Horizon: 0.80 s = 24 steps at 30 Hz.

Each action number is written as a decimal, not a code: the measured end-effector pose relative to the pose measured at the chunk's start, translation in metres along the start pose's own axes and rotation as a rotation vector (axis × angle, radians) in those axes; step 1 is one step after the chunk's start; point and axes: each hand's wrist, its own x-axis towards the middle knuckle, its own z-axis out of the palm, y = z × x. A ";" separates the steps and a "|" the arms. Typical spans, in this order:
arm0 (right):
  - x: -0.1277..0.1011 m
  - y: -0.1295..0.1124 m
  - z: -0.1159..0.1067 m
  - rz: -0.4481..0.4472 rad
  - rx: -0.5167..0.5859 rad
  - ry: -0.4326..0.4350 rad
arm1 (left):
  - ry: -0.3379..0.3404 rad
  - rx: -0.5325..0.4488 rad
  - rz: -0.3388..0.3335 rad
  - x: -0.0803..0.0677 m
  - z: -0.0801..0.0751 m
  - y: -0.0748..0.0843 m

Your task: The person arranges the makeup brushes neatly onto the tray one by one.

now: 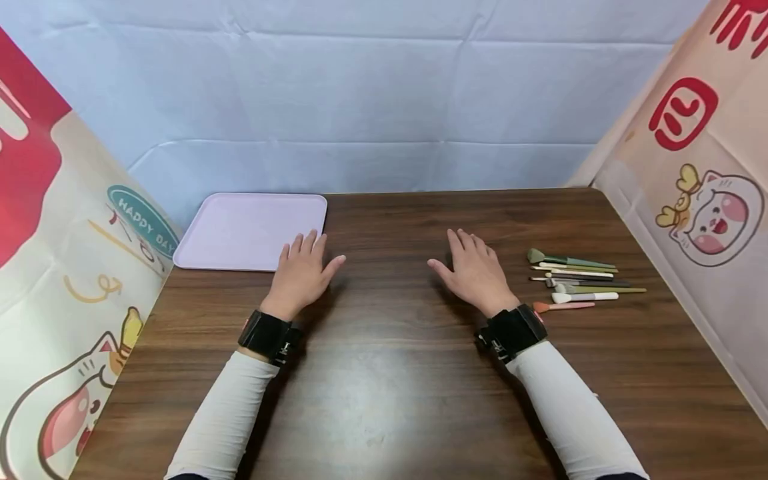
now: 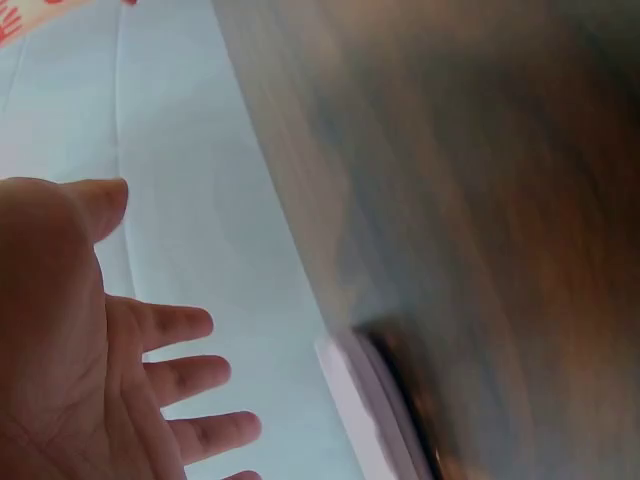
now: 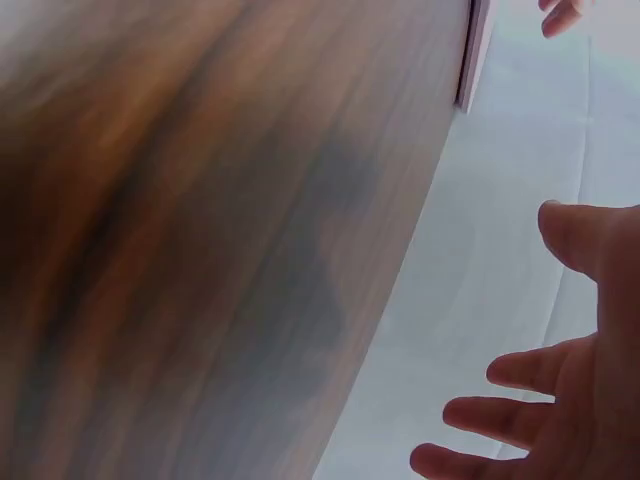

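Observation:
My left hand point(image 1: 303, 270) hovers palm-down over the brown wooden table point(image 1: 384, 373), fingers straight and spread, holding nothing; its fingertips reach the near right corner of a pale lilac tray point(image 1: 240, 230). My right hand point(image 1: 474, 272) is likewise flat and spread, empty, just left of a row of several makeup brushes point(image 1: 579, 281) with green, white and pink handles. In the left wrist view the left hand point(image 2: 110, 350) shows an open palm; in the right wrist view the right hand point(image 3: 560, 400) is open too.
The lilac tray's edge point(image 2: 365, 410) appears blurred in the left wrist view. Printed cartoon panels wall the left point(image 1: 66, 267) and right point(image 1: 702, 200) sides; a pale blue cloth point(image 1: 360, 100) hangs behind.

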 end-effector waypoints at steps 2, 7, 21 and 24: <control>0.002 -0.005 -0.001 -0.006 0.006 0.003 | 0.023 -0.001 -0.006 0.000 -0.004 -0.007; 0.009 -0.022 -0.002 -0.020 0.019 -0.012 | 0.071 -0.002 -0.030 -0.003 -0.014 -0.028; 0.037 -0.070 0.009 -0.019 0.053 -0.109 | 0.088 -0.030 -0.172 -0.014 -0.039 -0.095; 0.044 -0.083 0.011 -0.022 0.054 -0.129 | 0.084 -0.039 -0.224 -0.012 -0.044 -0.110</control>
